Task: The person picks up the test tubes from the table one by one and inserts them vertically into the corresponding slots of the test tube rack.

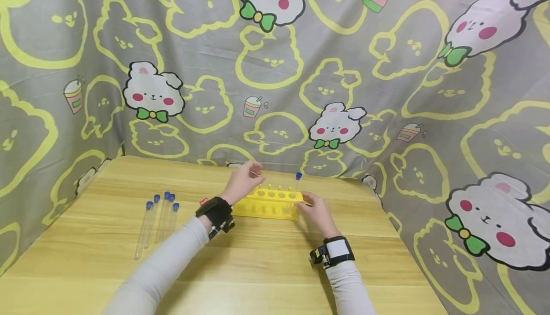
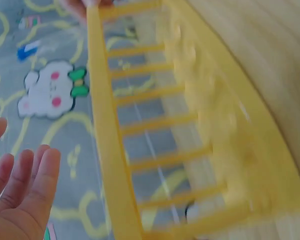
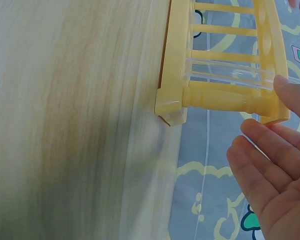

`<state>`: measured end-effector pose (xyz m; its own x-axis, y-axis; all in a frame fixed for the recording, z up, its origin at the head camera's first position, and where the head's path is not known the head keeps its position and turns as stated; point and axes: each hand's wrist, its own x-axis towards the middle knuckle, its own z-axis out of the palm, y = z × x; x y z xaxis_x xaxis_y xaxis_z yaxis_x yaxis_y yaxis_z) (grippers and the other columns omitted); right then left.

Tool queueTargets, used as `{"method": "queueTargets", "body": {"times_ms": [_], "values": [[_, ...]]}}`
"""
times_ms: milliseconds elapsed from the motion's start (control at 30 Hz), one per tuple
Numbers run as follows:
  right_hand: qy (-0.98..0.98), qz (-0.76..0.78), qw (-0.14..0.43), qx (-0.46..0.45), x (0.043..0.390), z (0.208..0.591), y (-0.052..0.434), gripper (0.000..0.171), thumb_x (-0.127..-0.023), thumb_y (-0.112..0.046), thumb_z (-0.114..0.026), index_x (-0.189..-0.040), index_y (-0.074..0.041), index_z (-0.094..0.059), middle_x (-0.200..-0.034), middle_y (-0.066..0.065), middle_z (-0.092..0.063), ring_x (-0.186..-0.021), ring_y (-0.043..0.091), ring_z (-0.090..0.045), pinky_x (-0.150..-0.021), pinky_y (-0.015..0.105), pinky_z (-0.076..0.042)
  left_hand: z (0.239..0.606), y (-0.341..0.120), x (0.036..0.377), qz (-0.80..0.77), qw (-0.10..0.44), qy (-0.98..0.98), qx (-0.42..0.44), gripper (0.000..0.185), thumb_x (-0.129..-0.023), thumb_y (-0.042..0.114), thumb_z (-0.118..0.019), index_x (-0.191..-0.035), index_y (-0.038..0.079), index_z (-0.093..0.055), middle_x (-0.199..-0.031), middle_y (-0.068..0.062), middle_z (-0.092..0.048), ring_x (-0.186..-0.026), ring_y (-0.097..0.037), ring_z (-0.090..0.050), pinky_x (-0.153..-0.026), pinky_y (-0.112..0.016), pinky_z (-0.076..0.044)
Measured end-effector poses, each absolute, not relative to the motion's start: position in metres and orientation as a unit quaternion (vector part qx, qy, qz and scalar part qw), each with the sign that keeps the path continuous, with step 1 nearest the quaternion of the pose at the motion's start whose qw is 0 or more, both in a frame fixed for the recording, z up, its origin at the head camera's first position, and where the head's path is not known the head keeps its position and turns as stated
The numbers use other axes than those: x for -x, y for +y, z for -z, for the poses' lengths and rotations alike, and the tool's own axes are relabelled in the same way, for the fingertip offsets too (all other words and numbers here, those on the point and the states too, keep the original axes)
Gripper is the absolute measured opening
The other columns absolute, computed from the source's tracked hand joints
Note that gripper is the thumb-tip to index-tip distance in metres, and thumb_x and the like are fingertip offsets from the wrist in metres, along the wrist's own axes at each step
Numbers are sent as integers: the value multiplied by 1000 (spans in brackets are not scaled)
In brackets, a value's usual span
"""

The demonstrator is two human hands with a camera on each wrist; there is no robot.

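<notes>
A yellow test tube rack stands on the wooden table. At its right end, one clear test tube with a blue cap stands in a hole. My right hand holds that end of the rack, thumb on the upper plate beside the tube and fingers around the end. Above the rack's left part, my left hand hovers with nothing in it. Its loosely bent fingers stand apart from the rack in the left wrist view. The left hand and wrist cover the rack's left end in the head view.
Several blue-capped test tubes lie on the table at the left, beyond my left forearm. A grey curtain with cartoon prints hangs along the back and sides of the table.
</notes>
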<state>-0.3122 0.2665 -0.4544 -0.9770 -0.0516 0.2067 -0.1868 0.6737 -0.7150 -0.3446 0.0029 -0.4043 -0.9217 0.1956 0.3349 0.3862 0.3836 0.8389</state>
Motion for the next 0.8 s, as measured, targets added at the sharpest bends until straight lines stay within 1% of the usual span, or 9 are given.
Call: {"method": "queueTargets", "body": {"times_ms": [233,467,633,800], "values": [[-911,-401,79,-61,312,453,265,53,-88,-24,-71,-132,2,-56,-127,26,-62,-116,39,-62,-97,46,-51,402,-58,345,507,118,-841,146,35,-88,24,-70,-117,7,-59,-110,-14,-68,-98,-29,-66,-87,-43,-54],[-913,-395,82,-63,312,454,266,53,-88,-24,-71,-132,2,-56,-126,25,-62,-115,38,-63,-96,45,-52,405,-121,341,473,136,-862,121,39,-91,27,-67,-120,3,-56,-112,-19,-67,-99,-34,-65,-87,-48,-52],[-912,-396,85,-63,312,453,267,52,-88,-24,-71,-131,2,-56,-125,24,-63,-114,38,-64,-96,45,-52,408,-158,333,442,140,-881,98,40,-94,28,-62,-122,0,-55,-112,-22,-66,-99,-37,-64,-84,-48,-52],[-913,-394,88,-64,311,453,267,52,-87,-23,-71,-130,2,-57,-125,24,-63,-113,38,-64,-95,45,-52,412,-186,323,416,140,-895,85,44,-96,30,-59,-125,-3,-53,-110,-25,-65,-99,-40,-64,-78,-43,-53]]}}
